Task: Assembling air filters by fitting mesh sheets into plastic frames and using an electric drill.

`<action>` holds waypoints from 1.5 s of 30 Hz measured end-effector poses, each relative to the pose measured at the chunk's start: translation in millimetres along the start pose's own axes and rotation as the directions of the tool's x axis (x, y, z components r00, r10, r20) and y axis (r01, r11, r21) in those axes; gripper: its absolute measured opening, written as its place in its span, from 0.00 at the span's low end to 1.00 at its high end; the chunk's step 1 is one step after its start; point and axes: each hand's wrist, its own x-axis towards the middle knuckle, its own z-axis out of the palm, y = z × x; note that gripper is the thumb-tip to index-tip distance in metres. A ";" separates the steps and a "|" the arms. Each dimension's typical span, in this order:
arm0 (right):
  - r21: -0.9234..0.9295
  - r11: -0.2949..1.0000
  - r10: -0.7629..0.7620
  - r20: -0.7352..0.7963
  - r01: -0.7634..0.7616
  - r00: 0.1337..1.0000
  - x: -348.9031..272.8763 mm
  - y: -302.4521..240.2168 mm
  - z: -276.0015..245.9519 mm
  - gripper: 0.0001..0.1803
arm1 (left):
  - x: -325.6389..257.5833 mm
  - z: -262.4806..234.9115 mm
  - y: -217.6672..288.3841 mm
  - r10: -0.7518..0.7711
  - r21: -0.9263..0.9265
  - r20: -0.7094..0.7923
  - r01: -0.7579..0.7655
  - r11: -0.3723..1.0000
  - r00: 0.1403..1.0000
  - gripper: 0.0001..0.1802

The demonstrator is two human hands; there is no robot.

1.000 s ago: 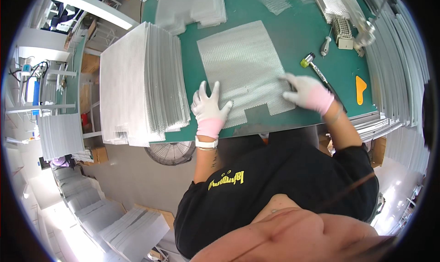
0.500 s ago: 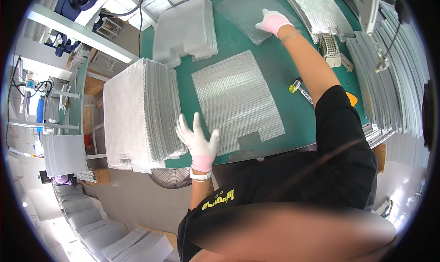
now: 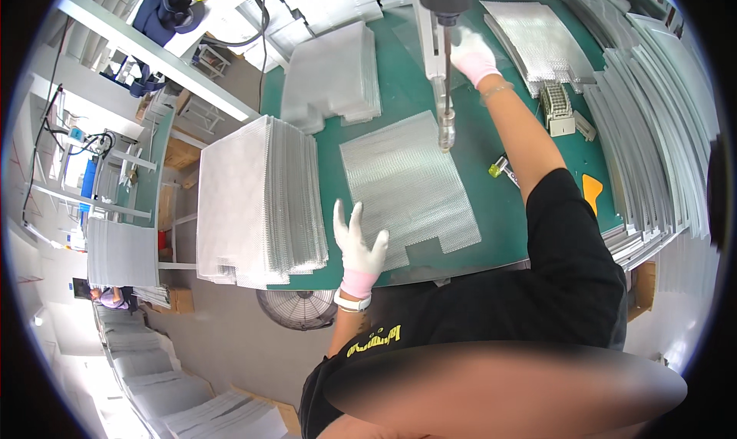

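My left hand, in a white glove with a pink cuff, has its fingers spread over the near left corner of a clear, fine-textured plastic sheet. That sheet lies flat on the green tabletop, with a notch in its near edge. Farther off, my gloved right hand is stretched to the far side, over a thin translucent sheet. Its fingers are smeared and partly hidden by a hanging driver tool, so their grip does not show. A tall stack of similar sheets stands left of my left hand.
More sheet stacks sit at the far left and far right. Beside my right forearm are a beige dispenser-like block, a small hammer-shaped tool and an orange scraper. Long grey panels line the right edge.
The view has shifted, and the hanging driver tool now crosses in front of my right hand. The translucent sheet by that hand shows farther away. My left hand keeps its fingers spread.
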 end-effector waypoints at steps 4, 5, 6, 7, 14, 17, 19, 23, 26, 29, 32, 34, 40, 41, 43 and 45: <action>0.305 0.912 -0.058 -0.569 0.276 0.821 -21.1 -2.2 -16.7 0.43 | 5.7 7.9 2.8 -0.002 -0.154 0.008 0.003 0.988 1.000 0.31; 0.300 0.914 -0.054 -0.579 0.274 0.814 -20.9 9.8 -15.3 0.43 | 15.0 10.8 5.1 0.012 -0.159 0.011 -0.010 0.987 1.000 0.31; 0.650 0.698 0.079 -0.485 0.299 0.871 -22.2 27.6 -9.1 0.44 | 26.2 14.9 7.0 -0.006 -0.365 0.124 0.051 0.930 0.992 0.30; 0.894 0.361 0.150 -0.336 0.265 0.930 -23.8 37.6 -4.3 0.46 | 36.4 19.1 8.5 -0.012 -0.541 0.236 0.142 0.829 0.972 0.29; 0.392 0.594 -0.556 -0.431 0.703 0.711 -259.0 -29.1 -30.4 0.58 | 57.4 54.9 79.6 -0.078 -0.979 0.144 0.153 0.132 0.987 0.39; 0.239 0.689 -0.632 -0.264 0.684 0.728 -310.9 -31.4 -69.9 0.55 | 31.8 45.9 88.1 -0.324 -0.956 0.015 0.108 0.271 0.946 0.34; -0.020 0.839 -0.535 -0.204 0.543 0.820 -319.5 -30.0 -104.6 0.51 | 14.4 27.8 69.9 -0.323 -0.762 -0.215 0.049 0.646 0.922 0.29; 0.462 0.864 -0.293 0.140 0.200 0.946 -301.8 -13.0 -122.1 0.48 | -27.3 -3.8 35.0 -0.349 -0.805 -0.090 0.138 0.577 0.933 0.27; 0.382 0.905 -0.291 0.232 0.188 0.928 -307.9 -18.3 -118.8 0.46 | -43.9 -13.9 39.4 -0.341 -0.719 -0.188 0.107 0.686 0.921 0.32; 0.288 0.878 -0.410 0.036 0.383 0.911 -322.7 -20.0 -103.8 0.41 | -45.0 -19.7 29.6 -0.183 -0.452 -0.268 0.044 0.891 0.946 0.40; 0.265 0.912 -0.351 0.111 0.312 0.930 -331.6 -23.4 -89.9 0.34 | -42.0 -20.2 18.8 -0.201 0.080 0.005 0.200 0.977 0.980 0.40; 0.248 0.926 -0.329 0.157 0.285 0.931 -334.8 -17.2 -79.5 0.34 | -42.6 -13.6 10.6 -0.179 0.130 0.032 0.173 0.976 0.983 0.39; 0.157 0.961 -0.257 0.221 0.226 0.941 -343.2 3.5 -50.3 0.33 | -38.6 3.9 -9.9 -0.175 0.208 0.135 0.145 0.967 0.975 0.38; 0.128 0.966 -0.251 0.225 0.227 0.942 -344.9 5.9 -46.6 0.34 | -39.1 6.2 -12.6 -0.185 0.222 0.155 0.148 0.964 0.970 0.38; 0.085 0.971 -0.236 0.249 0.222 0.939 -347.7 7.8 -43.3 0.34 | -39.8 9.4 -16.3 -0.193 0.237 0.174 0.149 0.960 0.966 0.38; 0.044 0.975 -0.222 0.269 0.219 0.937 -349.4 9.2 -40.2 0.34 | -40.1 10.5 -18.4 -0.200 0.253 0.189 0.149 0.956 0.961 0.38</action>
